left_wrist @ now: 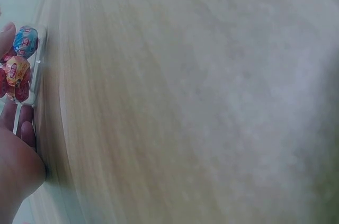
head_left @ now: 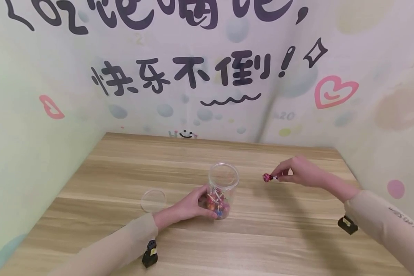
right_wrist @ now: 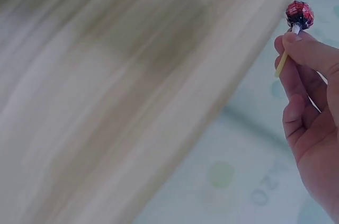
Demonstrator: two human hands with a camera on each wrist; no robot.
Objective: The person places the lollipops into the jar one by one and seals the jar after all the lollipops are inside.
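Note:
A clear plastic jar (head_left: 223, 180) stands uncapped on the table, its lower part filled with several wrapped lollipops (head_left: 218, 202). My left hand (head_left: 189, 205) grips the jar low on its left side, thumb across the front and fingers round the back. In the left wrist view, blue, orange and red wrappers (left_wrist: 18, 68) show through the jar wall. To the right of the jar, my right hand (head_left: 301, 171) pinches a lollipop (right_wrist: 300, 15) by its stick between thumb and fingertips. Its wrapper is red and dark, and the stick is yellow.
A clear round lid (head_left: 153, 200) lies on the wood-grain table (head_left: 262, 245) left of the jar. Behind the table rises a printed wall covering (head_left: 179, 103) with dark lettering, and similar panels close in the left and right sides.

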